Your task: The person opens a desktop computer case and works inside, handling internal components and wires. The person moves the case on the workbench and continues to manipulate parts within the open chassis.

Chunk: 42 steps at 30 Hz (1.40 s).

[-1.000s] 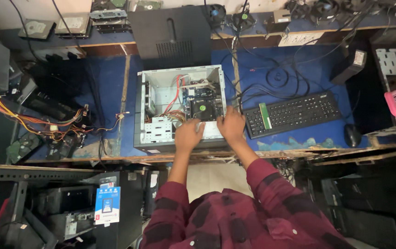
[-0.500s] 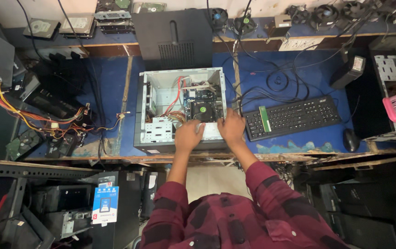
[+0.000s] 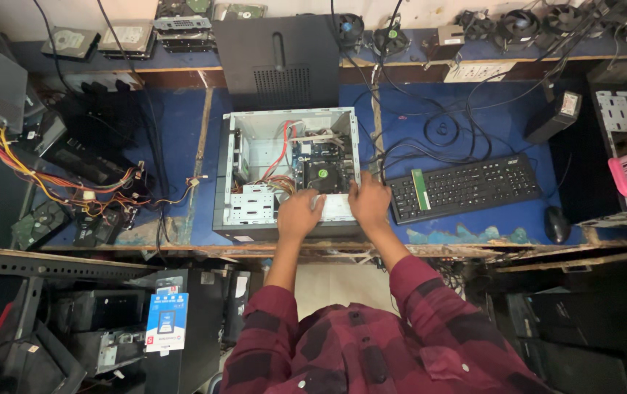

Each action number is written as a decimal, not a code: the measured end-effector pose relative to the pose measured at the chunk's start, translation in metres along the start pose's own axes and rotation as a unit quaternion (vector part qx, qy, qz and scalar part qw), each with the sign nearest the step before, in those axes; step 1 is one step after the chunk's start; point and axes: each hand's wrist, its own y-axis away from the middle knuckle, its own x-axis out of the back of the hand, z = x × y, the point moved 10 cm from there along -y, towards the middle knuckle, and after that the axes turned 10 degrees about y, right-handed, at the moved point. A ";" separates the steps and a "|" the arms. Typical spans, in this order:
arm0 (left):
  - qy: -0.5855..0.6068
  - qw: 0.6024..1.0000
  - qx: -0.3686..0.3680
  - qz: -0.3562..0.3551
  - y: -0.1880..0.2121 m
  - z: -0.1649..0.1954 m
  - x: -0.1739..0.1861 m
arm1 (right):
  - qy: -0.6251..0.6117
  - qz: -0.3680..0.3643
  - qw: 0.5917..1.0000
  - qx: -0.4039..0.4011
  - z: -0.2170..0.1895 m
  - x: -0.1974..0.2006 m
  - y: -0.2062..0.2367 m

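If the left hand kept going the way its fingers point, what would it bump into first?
Probably the black cooler fan inside the open computer case; the left hand points up-right toward it from the pale drive box, though depth is unclear.

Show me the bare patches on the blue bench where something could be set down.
One bare strip lies between the open grey computer case and the tangle of coloured wires. Another lies between the black keyboard and the black mouse, along the bench's front edge. Behind the keyboard, black cables crowd it. Left hand and right hand fill the case's front.
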 end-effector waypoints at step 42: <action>0.000 1.000 0.009 0.003 -0.001 0.000 0.002 | 0.002 -0.019 1.000 -0.014 -0.003 0.005 -0.003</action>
